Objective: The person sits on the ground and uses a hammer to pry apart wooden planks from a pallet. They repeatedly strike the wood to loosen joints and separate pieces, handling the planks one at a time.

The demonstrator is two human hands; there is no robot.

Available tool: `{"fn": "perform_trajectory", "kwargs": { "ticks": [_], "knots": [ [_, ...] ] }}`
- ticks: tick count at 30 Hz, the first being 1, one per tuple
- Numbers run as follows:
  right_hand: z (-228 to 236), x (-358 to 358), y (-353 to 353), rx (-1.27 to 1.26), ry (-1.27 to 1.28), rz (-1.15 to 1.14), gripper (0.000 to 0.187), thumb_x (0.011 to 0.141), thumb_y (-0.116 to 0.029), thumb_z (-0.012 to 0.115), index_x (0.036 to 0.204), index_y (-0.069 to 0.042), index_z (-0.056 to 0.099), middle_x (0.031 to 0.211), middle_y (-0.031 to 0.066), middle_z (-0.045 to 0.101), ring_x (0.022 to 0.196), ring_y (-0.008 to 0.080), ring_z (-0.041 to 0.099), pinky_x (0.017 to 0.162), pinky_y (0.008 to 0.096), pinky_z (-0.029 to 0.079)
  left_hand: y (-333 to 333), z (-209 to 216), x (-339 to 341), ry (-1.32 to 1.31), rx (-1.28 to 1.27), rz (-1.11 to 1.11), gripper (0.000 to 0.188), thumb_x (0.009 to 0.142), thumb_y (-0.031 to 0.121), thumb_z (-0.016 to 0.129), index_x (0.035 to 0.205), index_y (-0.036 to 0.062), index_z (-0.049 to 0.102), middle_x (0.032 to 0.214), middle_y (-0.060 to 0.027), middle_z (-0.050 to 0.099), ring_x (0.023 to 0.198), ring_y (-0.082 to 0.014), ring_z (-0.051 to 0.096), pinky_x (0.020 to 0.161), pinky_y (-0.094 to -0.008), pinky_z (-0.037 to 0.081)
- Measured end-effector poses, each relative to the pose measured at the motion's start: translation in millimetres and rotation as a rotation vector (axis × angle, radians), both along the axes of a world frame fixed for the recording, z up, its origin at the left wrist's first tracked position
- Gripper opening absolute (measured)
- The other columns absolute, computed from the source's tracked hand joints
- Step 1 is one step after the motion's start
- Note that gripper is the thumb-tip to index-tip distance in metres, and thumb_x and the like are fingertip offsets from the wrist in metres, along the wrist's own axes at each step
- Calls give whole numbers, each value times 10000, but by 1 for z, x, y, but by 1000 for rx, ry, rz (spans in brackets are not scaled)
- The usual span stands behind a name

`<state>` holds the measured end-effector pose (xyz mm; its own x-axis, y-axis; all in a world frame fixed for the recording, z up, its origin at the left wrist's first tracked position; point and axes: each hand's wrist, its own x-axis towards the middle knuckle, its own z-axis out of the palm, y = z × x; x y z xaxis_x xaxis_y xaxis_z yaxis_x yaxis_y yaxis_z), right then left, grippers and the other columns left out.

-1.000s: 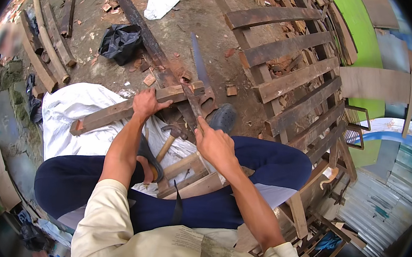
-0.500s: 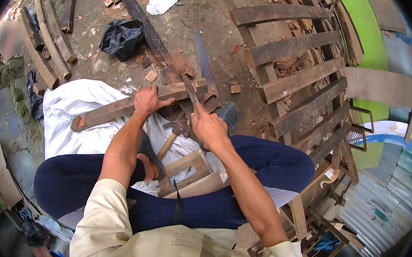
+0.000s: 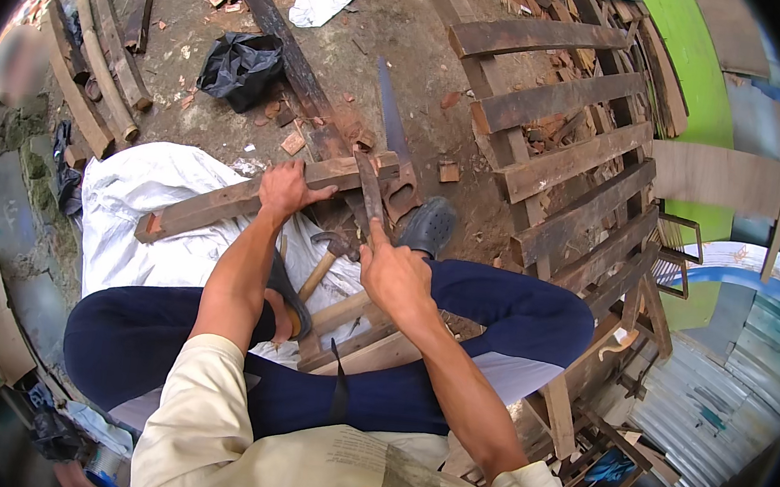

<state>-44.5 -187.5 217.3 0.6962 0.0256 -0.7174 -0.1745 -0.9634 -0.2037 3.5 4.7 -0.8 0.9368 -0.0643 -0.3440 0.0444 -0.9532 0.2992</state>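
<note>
A squared wooden beam [image 3: 224,207] lies slantwise in front of me, over a white sack [image 3: 139,262] at its left part. Near its middle my left hand [image 3: 284,188] grips it from above, thumb stretched to the right. My right hand [image 3: 394,277] is closed round a long, flat, rusty-brown tool [image 3: 372,190], perhaps a file. The tool crosses the beam's right end, its tip pointing away from me. Just beyond, a handsaw [image 3: 388,107] lies on the ground, its wooden handle beside the beam's end. Between my legs rests a hammer [image 3: 320,270] with a wooden handle.
Right of me leans a slatted wooden frame [image 3: 553,114]. A long dark timber [image 3: 274,30] stretches away from the beam, beside a black plastic bag [image 3: 240,69]. Further left lie several loose wood strips [image 3: 97,65]. My shoe [image 3: 429,226] is close to the saw handle.
My right hand has drawn the rusty-brown tool back toward me, so less of it reaches past the beam. My left hand stays on the beam. The view has shifted slightly.
</note>
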Motion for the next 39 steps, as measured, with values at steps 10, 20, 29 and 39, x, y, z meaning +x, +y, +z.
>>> {"fn": "perform_trajectory", "kwargs": {
  "ticks": [10, 20, 29, 39],
  "knots": [
    [35, 1, -32, 39, 28, -9, 517, 983, -349, 500, 1442, -110, 500, 976, 318, 684, 993, 501, 640, 929, 524, 493, 0, 3, 2, 80, 29, 11, 955, 707, 858, 582, 1122, 0, 654, 1017, -196, 713, 977, -311, 701, 868, -416, 547],
    [19, 12, -22, 3, -53, 113, 429, 973, -301, 503, 1307, -40, 571, 941, 293, 700, 936, 465, 680, 844, 524, 537, 0, 10, 8, 169, -46, 34, 978, 709, 848, 590, 1139, -29, 653, 962, -223, 722, 906, -349, 715, 812, -439, 565],
    [16, 22, -4, -22, -57, 179, 417, 966, -275, 511, 1271, 0, 585, 953, 284, 707, 932, 449, 692, 831, 516, 546, 2, 8, 2, 79, -39, 31, 976, 704, 846, 601, 1118, -37, 647, 965, -233, 717, 915, -346, 712, 827, -433, 559],
    [22, 31, -27, -17, -14, 118, 474, 985, -340, 489, 1371, -72, 552, 972, 307, 690, 976, 480, 658, 889, 529, 517, -1, 0, 0, 44, -62, 1, 969, 717, 850, 584, 1112, -32, 651, 988, -207, 712, 953, -326, 703, 839, -429, 548]
  ]
}}
